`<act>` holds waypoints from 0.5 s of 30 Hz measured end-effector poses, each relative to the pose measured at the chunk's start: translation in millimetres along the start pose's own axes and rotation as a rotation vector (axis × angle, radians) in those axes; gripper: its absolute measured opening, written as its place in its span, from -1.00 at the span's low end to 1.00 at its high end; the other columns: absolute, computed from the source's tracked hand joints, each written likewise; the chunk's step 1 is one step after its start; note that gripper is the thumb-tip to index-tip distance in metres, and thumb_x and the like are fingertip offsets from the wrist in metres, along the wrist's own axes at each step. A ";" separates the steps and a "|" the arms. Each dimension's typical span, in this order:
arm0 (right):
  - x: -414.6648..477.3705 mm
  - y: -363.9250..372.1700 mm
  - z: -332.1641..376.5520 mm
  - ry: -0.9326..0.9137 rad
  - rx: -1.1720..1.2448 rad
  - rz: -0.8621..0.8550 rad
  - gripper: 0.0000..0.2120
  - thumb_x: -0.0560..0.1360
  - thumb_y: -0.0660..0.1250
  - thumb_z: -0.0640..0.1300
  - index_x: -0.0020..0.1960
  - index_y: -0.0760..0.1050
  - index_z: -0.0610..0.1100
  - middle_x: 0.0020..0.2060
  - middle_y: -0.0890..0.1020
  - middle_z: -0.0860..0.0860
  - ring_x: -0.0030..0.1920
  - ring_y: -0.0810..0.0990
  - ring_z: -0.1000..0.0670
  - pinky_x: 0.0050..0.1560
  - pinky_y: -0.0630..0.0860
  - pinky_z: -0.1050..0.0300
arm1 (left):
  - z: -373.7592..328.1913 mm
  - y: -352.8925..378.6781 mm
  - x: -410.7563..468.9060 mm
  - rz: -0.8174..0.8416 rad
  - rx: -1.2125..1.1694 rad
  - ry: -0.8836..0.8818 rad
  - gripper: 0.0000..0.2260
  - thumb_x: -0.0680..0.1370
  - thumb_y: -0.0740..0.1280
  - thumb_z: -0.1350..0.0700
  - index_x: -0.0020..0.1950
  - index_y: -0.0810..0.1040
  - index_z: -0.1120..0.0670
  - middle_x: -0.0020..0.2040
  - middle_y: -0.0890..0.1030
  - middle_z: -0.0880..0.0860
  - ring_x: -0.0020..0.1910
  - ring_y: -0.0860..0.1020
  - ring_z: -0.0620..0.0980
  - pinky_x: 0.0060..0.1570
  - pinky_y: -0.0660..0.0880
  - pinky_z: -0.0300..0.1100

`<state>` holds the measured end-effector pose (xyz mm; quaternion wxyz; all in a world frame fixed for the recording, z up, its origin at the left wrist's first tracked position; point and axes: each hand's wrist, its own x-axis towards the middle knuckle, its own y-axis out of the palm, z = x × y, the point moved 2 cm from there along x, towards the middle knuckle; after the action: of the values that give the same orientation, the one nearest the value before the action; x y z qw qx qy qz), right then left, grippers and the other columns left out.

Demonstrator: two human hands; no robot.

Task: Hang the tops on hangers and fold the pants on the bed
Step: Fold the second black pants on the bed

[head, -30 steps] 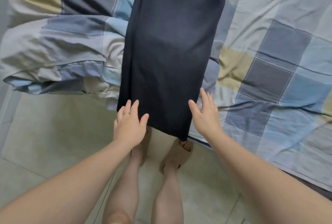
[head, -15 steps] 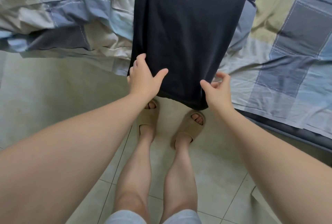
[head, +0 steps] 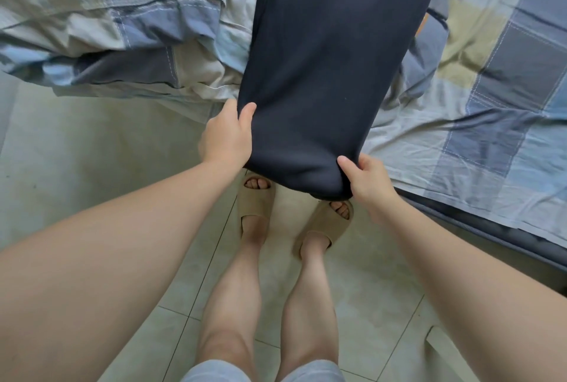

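The pants [head: 331, 75], overhanging the bed [head: 491, 124] edge, are being pinched at both hem corners by the left hand [head: 225, 136] and right hand [head: 368, 180], fingers [head: 248, 111] clamped on cloth; a skewed fold is probably being risked by any uneven lifting.

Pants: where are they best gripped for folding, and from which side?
Grip the pants by the two end corners overhanging the bed, coming from the floor side; that end hangs free and narrow. The left hand and right hand hold there now.
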<state>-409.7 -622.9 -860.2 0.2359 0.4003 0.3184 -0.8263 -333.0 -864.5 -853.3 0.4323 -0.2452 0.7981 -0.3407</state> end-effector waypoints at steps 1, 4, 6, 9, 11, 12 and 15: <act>4.0 1.2 -0.1 0.020 -0.021 -0.002 -0.83 0.62 0.24 -0.06 -0.05 0.56 -0.09 -0.19 0.65 0.01 -0.13 0.57 0.00 -0.11 0.48 0.06 | 1.3 0.5 1.5 0.011 0.031 0.001 -0.63 0.67 0.10 -0.18 0.06 0.42 0.12 -0.01 0.60 0.11 -0.01 0.52 0.23 0.00 0.49 0.08; 15.6 -1.4 -1.1 0.077 -0.082 -0.056 -0.88 0.55 0.29 -0.09 0.06 0.52 -0.08 -0.10 0.63 0.02 -0.02 0.61 -0.03 0.04 0.55 0.01 | 2.0 5.9 6.3 0.060 0.032 0.037 -0.74 0.65 0.23 -0.07 0.16 0.42 0.10 0.16 0.53 0.08 0.09 0.51 0.15 0.01 0.44 0.00; 17.7 -5.1 -0.7 0.076 -0.065 -0.134 -0.75 0.48 0.37 -0.05 0.13 0.44 -0.04 -0.04 0.60 0.04 0.02 0.61 0.00 0.14 0.57 -0.08 | 2.0 7.5 9.3 0.047 -0.023 0.045 -0.71 0.61 0.33 -0.02 0.24 0.39 0.07 0.30 0.43 0.06 0.09 0.49 0.05 0.04 0.41 -0.06; 16.7 -5.5 4.3 0.033 0.034 -0.149 -0.59 0.43 0.43 -0.06 0.22 0.38 -0.01 0.01 0.58 0.07 0.04 0.61 0.06 0.13 0.60 -0.07 | 4.6 8.8 8.3 0.058 -0.136 0.024 -0.55 0.53 0.44 0.02 0.32 0.32 0.05 0.29 0.45 0.04 0.09 0.47 -0.01 0.06 0.42 -0.07; 17.4 -3.3 7.3 0.044 0.148 -0.052 -0.60 0.44 0.46 -0.10 0.23 0.42 -0.03 0.07 0.63 0.06 0.08 0.64 0.04 0.16 0.60 -0.06 | 8.0 13.0 5.1 0.126 -0.228 -0.019 -0.49 0.49 0.46 0.05 0.33 0.28 0.05 0.19 0.53 0.03 0.08 0.52 0.04 0.02 0.42 -0.09; 17.2 -2.0 9.6 0.057 0.195 0.016 -0.62 0.45 0.46 -0.11 0.23 0.46 -0.04 0.09 0.65 0.05 0.10 0.65 0.03 0.20 0.58 -0.06 | 9.9 14.3 2.9 0.156 -0.247 -0.046 -0.46 0.47 0.48 0.05 0.33 0.28 0.06 0.16 0.55 0.02 0.08 0.53 0.05 0.01 0.42 -0.10; 16.3 2.7 12.3 0.086 0.237 0.157 -0.68 0.46 0.48 -0.08 0.20 0.57 0.01 0.08 0.71 0.07 0.14 0.65 0.02 0.28 0.53 -0.06 | 16.5 14.6 -6.5 0.281 -0.180 -0.087 -0.48 0.42 0.52 0.05 0.29 0.39 0.08 0.13 0.59 0.01 0.08 0.54 0.05 -0.02 0.43 -0.13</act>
<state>-423.6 -635.8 -868.5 0.2370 0.4841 0.1961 -0.8191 -317.0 -856.1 -867.5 0.4860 -0.1833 0.8324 -0.1932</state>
